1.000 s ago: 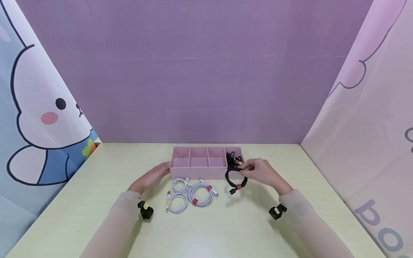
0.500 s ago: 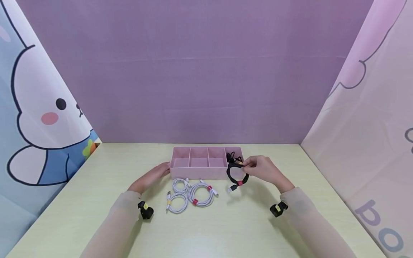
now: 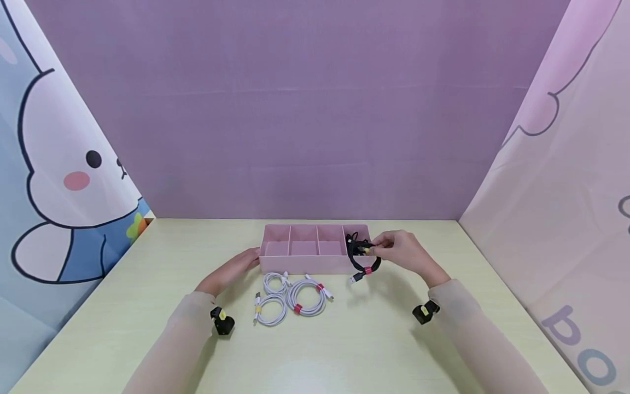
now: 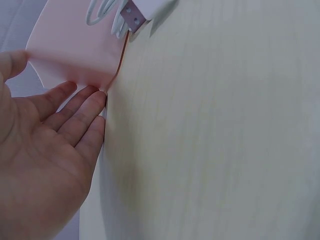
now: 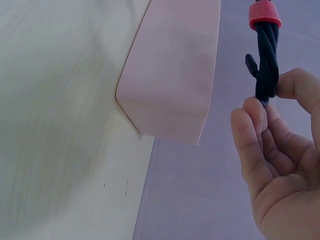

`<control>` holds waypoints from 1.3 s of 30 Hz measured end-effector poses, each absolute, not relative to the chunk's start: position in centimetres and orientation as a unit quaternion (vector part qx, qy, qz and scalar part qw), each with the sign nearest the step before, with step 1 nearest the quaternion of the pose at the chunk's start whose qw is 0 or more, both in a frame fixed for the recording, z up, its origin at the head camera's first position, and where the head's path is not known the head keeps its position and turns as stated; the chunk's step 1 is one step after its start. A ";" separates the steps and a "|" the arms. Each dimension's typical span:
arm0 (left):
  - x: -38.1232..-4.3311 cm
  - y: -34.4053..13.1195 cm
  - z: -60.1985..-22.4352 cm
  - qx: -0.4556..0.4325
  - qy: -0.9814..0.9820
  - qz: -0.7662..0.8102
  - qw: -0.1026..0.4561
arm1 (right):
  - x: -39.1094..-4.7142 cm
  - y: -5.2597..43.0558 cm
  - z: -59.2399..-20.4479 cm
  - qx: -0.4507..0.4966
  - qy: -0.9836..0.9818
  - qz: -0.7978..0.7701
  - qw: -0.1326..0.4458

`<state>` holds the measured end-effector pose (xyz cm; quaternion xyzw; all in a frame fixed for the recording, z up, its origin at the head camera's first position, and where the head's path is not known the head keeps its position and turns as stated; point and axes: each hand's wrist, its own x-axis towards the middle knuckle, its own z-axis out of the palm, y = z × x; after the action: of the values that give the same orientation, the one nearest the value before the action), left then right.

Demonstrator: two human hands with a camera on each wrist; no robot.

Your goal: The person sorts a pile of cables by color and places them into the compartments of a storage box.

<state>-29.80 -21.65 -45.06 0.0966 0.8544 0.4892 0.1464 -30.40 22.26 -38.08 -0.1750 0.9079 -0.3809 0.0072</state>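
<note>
My right hand (image 3: 401, 250), the nearer one, pinches the coiled black cable (image 5: 267, 55), hanging loop-down just left of it at the pink box's (image 3: 302, 265) right end; my left hand (image 3: 233, 271), fingers loosely extended, touches the opposite end.

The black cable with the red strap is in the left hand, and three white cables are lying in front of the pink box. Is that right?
Not quite: the black cable with the red strap is in the right hand, as the right wrist view shows. Three white cables do lie in front of the pink box.
</note>
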 end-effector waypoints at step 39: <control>-29.7 -21.5 -44.9 0.099 0.854 0.489 0.147 | -33.3 22.9 -37.3 -0.172 0.910 -0.376 -0.029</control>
<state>-29.67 -21.54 -44.91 0.0989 0.8538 0.4895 0.1471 -33.30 22.86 -37.29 -0.1720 0.9100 -0.3763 -0.0288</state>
